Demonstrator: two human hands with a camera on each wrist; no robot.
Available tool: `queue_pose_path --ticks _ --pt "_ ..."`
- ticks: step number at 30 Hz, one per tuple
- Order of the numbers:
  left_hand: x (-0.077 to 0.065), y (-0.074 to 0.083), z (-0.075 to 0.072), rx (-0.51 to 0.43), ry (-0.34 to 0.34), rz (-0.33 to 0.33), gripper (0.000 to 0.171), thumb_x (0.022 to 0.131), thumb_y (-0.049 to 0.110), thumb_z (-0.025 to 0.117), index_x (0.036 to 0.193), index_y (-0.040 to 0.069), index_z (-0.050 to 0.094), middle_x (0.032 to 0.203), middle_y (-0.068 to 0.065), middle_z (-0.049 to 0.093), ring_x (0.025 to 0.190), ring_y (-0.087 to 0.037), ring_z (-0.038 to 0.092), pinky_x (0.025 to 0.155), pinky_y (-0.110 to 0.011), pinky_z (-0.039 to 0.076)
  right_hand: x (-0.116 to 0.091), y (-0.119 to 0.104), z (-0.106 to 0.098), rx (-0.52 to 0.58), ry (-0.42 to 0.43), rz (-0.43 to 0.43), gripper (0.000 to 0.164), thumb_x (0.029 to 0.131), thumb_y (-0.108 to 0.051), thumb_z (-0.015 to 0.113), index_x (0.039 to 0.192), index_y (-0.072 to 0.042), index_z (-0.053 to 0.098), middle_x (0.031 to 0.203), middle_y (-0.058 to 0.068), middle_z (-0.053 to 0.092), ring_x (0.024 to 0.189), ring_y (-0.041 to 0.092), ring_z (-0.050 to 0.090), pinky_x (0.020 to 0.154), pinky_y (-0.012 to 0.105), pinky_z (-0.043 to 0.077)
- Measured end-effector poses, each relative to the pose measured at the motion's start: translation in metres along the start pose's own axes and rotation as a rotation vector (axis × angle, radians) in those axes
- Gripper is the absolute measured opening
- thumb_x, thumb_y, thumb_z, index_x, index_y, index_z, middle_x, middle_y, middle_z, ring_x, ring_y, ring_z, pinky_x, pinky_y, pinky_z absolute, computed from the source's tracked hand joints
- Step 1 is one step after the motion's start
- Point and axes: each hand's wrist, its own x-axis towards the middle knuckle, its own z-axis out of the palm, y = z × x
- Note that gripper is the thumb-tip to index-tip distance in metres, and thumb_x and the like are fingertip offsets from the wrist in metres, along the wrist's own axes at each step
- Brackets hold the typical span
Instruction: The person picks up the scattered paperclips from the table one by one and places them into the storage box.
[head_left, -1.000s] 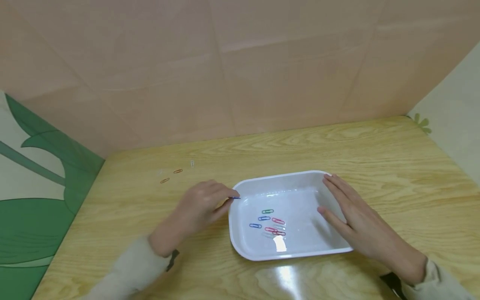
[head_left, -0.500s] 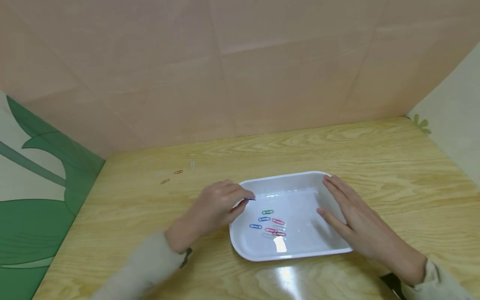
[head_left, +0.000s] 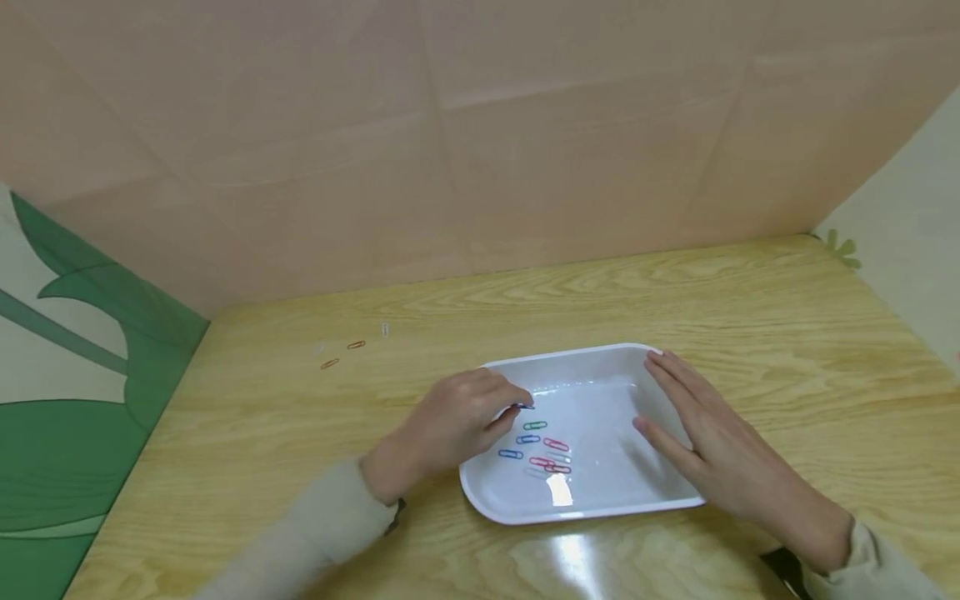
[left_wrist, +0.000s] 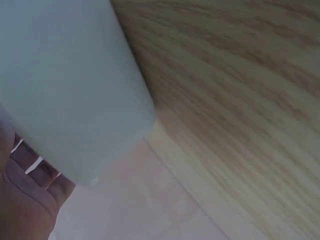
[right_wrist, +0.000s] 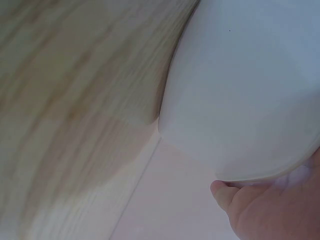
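My left hand [head_left: 465, 417] is over the left part of a white tray [head_left: 600, 505], pinching a dark blue paper clip [head_left: 525, 407] between thumb and fingertips. Below it in the tray lie several paper clips: a green paper clip [head_left: 536, 426], blue paper clips [head_left: 511, 454], red paper clips [head_left: 556, 444] and pale ones that are hard to make out. With its fingers extended, my right hand [head_left: 720, 442] rests on the tray's right end. Both wrist views show the tray's outer wall [left_wrist: 80, 90] close up; the left hand's fingertips are hidden there.
On the wooden table [head_left: 262, 467], left of the tray, lie two orange paper clips [head_left: 356, 344] and a whitish paper clip [head_left: 386, 330]. A faint pale thing lies near them. A pinkish covering [head_left: 450, 150] rises behind the table, with patterned panels at both sides.
My left hand has moved right, from the tray's left rim to over its inside, with the blue paper clip still pinched. The right hand and the tray hold their place.
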Motion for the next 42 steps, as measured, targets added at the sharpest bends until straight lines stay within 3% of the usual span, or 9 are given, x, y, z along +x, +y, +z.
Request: queue_pose_path --ticks 11,16,23,30,37,42 --pt "0.005 0.004 0.011 -0.030 -0.023 0.006 0.014 0.089 0.010 0.071 0.103 0.014 0.074 0.092 0.006 0.073 0.086 -0.009 0.065 0.086 -0.023 0.054 0.001 0.003 -0.001 -0.002 -0.005 0.003 0.073 0.100 -0.033 0.059 0.155 -0.001 0.025 0.162 0.022 0.023 0.149 0.041 0.021 0.127 0.049 0.011" --pt "0.007 0.005 0.014 -0.050 -0.096 -0.072 0.014 0.091 0.011 0.069 0.104 0.016 0.074 0.094 0.007 0.074 0.088 -0.009 0.064 0.083 -0.024 0.055 0.001 0.004 -0.001 0.001 -0.011 0.007 0.073 0.100 -0.034 0.058 0.156 -0.001 0.024 0.162 0.023 0.023 0.150 0.041 0.021 0.126 0.050 0.011" --pt "0.010 0.007 0.015 -0.103 -0.193 -0.201 0.015 0.094 0.013 0.066 0.105 0.017 0.074 0.097 0.007 0.074 0.090 -0.009 0.062 0.078 -0.023 0.055 0.000 0.003 -0.001 -0.005 0.003 -0.008 0.072 0.101 -0.033 0.057 0.156 -0.003 0.023 0.163 0.020 0.023 0.151 0.038 0.020 0.128 0.036 0.005" --pt "0.012 0.010 0.017 -0.067 -0.248 -0.277 0.012 0.093 0.014 0.067 0.103 0.015 0.074 0.093 0.006 0.072 0.084 -0.008 0.057 0.071 -0.020 0.052 0.000 0.003 0.000 -0.003 0.006 -0.014 0.071 0.100 -0.033 0.057 0.156 -0.004 0.024 0.163 0.019 0.023 0.151 0.036 0.020 0.128 0.032 0.004" --pt "0.014 0.012 0.019 0.000 -0.286 -0.267 0.012 0.090 0.009 0.067 0.098 0.014 0.075 0.088 0.006 0.073 0.081 -0.010 0.059 0.075 -0.023 0.052 0.000 0.003 0.000 -0.006 0.013 -0.017 0.071 0.100 -0.033 0.058 0.156 -0.003 0.025 0.162 0.020 0.025 0.151 0.037 0.021 0.128 0.033 0.005" --pt "0.014 0.011 0.021 0.021 -0.272 -0.247 0.011 0.088 0.008 0.069 0.095 0.014 0.075 0.086 0.006 0.073 0.078 -0.011 0.061 0.074 -0.025 0.053 -0.001 0.003 0.001 -0.006 0.018 -0.021 0.071 0.100 -0.033 0.058 0.156 -0.003 0.026 0.162 0.019 0.025 0.151 0.037 0.021 0.128 0.032 0.005"
